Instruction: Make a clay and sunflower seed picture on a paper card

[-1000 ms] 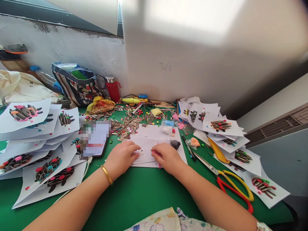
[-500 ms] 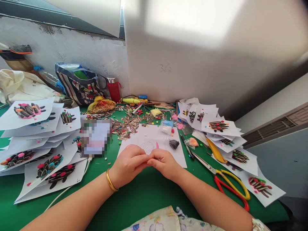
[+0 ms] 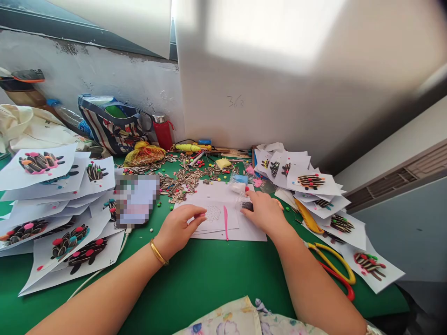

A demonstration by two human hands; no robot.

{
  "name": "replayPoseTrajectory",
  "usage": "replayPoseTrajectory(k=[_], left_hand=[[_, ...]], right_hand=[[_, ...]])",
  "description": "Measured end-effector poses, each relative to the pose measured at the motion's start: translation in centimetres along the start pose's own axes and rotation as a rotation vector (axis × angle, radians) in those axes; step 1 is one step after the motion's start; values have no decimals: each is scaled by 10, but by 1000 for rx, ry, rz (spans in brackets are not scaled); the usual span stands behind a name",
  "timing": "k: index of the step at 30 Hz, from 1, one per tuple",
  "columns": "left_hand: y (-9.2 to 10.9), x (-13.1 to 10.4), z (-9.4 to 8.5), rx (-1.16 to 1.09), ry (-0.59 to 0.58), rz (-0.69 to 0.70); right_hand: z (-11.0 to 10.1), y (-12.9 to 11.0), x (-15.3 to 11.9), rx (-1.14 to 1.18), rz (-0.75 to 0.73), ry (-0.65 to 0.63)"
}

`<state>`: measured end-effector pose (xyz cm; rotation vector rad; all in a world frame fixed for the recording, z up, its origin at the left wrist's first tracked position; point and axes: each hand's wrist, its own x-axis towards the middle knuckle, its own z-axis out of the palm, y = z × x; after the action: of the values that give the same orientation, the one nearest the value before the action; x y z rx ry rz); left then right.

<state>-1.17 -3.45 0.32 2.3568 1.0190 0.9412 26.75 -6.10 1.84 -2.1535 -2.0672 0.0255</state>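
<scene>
Craft table strewn with seeds [image 3: 186, 179]

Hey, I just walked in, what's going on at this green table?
Someone's left hand is at the edge of a sheet with a dotted drawing; whether it pinches anything is unclear. The right hand is at a black lump. A pink stick lies between the hands. Striped seeds are scattered beyond, with seed-decorated sheets piled on both sides.

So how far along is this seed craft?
The seed-covered cards at both sides look done. The left hand is at the middle sheet, the right hand at a black packet. The sheet's dotted drawing bears no seeds, so that looks left.
</scene>
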Motion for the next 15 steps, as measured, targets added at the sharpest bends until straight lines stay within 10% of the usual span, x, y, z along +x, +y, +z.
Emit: replayPoseTrajectory(k=[15], left_hand=[[-8, 4, 5, -40, 62, -59]], right_hand=[[-3, 10, 1, -175, 27, -106]])
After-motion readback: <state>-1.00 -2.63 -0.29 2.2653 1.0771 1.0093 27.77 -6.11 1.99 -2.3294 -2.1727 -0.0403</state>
